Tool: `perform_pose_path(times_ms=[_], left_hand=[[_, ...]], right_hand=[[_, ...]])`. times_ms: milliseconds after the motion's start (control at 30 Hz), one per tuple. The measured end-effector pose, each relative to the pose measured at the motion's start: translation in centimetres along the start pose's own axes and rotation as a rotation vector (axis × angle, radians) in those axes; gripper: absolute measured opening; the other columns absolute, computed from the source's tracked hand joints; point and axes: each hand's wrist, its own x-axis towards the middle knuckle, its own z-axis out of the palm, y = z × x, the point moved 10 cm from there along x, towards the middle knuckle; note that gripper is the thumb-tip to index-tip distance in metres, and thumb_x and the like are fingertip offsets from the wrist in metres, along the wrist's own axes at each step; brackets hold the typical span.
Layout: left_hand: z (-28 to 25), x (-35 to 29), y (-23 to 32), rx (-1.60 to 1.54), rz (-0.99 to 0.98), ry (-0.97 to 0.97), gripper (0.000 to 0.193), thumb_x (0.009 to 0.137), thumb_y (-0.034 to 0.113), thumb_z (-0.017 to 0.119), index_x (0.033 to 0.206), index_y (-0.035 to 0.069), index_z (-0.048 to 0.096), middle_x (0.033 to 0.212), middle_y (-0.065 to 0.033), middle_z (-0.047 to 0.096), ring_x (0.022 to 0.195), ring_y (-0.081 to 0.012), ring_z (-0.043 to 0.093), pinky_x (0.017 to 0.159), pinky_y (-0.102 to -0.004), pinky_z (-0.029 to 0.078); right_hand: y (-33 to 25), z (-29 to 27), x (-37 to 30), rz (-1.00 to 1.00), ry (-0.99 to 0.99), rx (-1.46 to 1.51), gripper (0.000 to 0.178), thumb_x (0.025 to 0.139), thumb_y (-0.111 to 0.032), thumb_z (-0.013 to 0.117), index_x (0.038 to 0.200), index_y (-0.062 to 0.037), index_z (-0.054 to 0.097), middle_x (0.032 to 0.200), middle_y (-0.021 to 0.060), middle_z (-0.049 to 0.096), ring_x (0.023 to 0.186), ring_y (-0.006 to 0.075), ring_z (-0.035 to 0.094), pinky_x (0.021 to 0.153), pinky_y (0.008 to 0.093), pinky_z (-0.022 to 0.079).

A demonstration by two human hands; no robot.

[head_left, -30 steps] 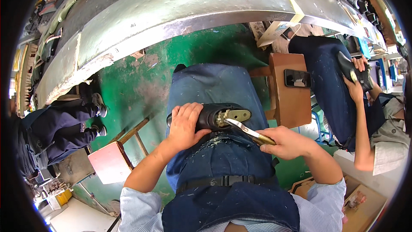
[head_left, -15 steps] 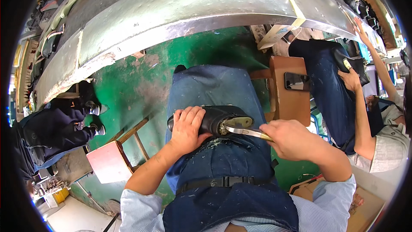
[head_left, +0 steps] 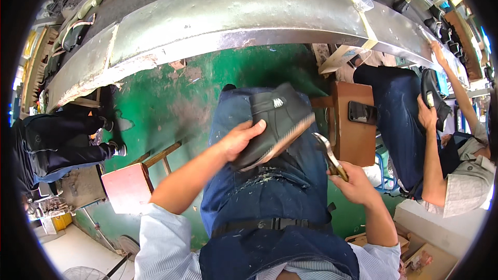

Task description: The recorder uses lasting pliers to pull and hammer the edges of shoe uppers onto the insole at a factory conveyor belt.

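Observation:
A black shoe upper on its last is held up over my lap, tilted, with white lacing near its top and a pale, ragged bottom edge facing right. My left hand grips it, thumb across the upper; the other fingers are behind it. My right hand is closed around the handle of lasting pincers, whose curved metal head points up and left, apart from the shoe. Pale scraps lie on my blue apron below the shoe.
A metal-edged bench curves across ahead, with shoes on it. A brown stool at right bears a black phone. A pink-topped stool stands at left. To the right, a co-worker's hand holds another black shoe.
The shoe has been lifted and turned from sole-up on my lap to upper-facing. The pincers have come off its edge and moved right with my right hand.

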Motion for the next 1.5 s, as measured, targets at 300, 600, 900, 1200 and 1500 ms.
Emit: perform_pose_path(times_ms=[300,600,900,1200,1500], left_hand=[[-0.5,1.3,-7.3,-0.229,0.023,0.280,0.079,0.096,0.061,0.045,0.142,-0.003,0.040,0.135,-0.0174,0.054,0.119,-0.0277,0.054,0.102,-0.0384,0.043],[2.8,-2.3,-0.8,1.017,0.283,0.248,0.107,0.077,0.031,0.076,0.149,-0.012,0.010,0.156,-0.0343,0.006,0.145,-0.0401,0.023,0.116,-0.0353,0.027],[3.1,-1.1,-2.0,1.012,0.254,0.268,0.101,0.081,0.031,0.070,0.149,-0.012,0.008,0.157,-0.0319,0.007,0.142,-0.0400,0.029,0.114,-0.0359,0.031],[2.9,-1.0,-2.0,0.944,0.214,0.230,0.101,0.081,0.030,0.072,0.148,-0.012,0.009,0.156,-0.0318,0.011,0.146,-0.0386,0.020,0.117,-0.0357,0.026],[2.2,-1.9,-2.6,0.714,0.188,0.201,0.096,0.083,0.022,0.070,0.149,-0.012,0.009,0.153,-0.0304,0.025,0.143,-0.0358,0.028,0.116,-0.0354,0.025]], right_hand=[[-0.7,3.0,3.7,-0.168,-0.087,-0.275,0.050,0.085,-0.010,0.063,0.132,0.0005,0.051,0.113,0.0241,0.061,0.104,0.0407,0.060,0.091,0.0419,0.048],[-3.9,3.5,6.6,-0.266,-0.186,-0.370,0.055,0.084,-0.009,0.063,0.134,0.0071,0.046,0.127,0.0297,0.055,0.118,0.0433,0.054,0.101,0.0423,0.043],[-6.5,3.4,10.0,0.116,-0.700,-0.847,0.032,0.088,-0.022,0.060,0.104,0.0064,0.059,0.101,0.0268,0.065,0.097,0.0406,0.064,0.086,0.0447,0.051],[-7.1,3.3,11.3,0.081,-0.767,-0.889,0.026,0.092,-0.019,0.056,0.103,0.0047,0.059,0.101,0.0255,0.066,0.099,0.0390,0.064,0.087,0.0446,0.051],[-6.6,4.1,11.1,-0.060,-0.664,-0.810,0.024,0.092,-0.022,0.059,0.101,0.0005,0.057,0.086,0.0242,0.067,0.085,0.0424,0.065,0.076,0.0484,0.053]])
